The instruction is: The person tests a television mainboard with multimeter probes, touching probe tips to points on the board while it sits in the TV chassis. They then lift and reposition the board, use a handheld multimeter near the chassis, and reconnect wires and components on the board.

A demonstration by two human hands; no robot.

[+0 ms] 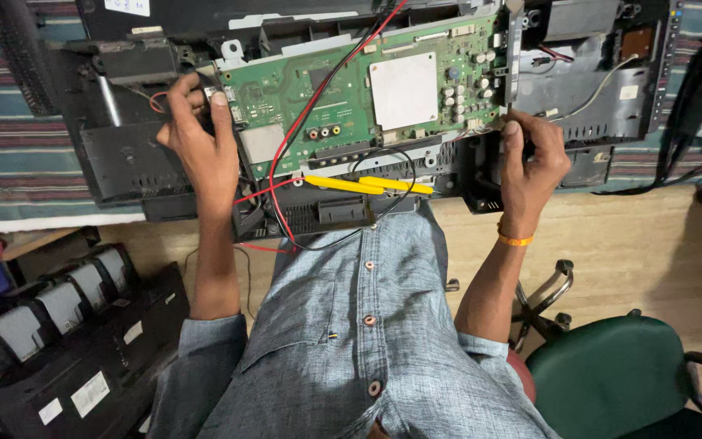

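A large green printed circuit board (pixel 367 97) sits in an opened black plastic chassis (pixel 123 162), its long axis running left to right between the two hands. The left hand (pixel 201 142) pinches the board's left edge, fingers (pixel 219 102) clenched on it. The right hand (pixel 534 162) grips the chassis frame just past the board's right end, thumb up, fingers curled. Two yellow plastic probes (pixel 367 185) lie below the board, red and black wires (pixel 302 130) crossing it. A square pale pad (pixel 404 89) sits mid-board; white rectangular labels (pixel 91 394) mark black units at lower left.
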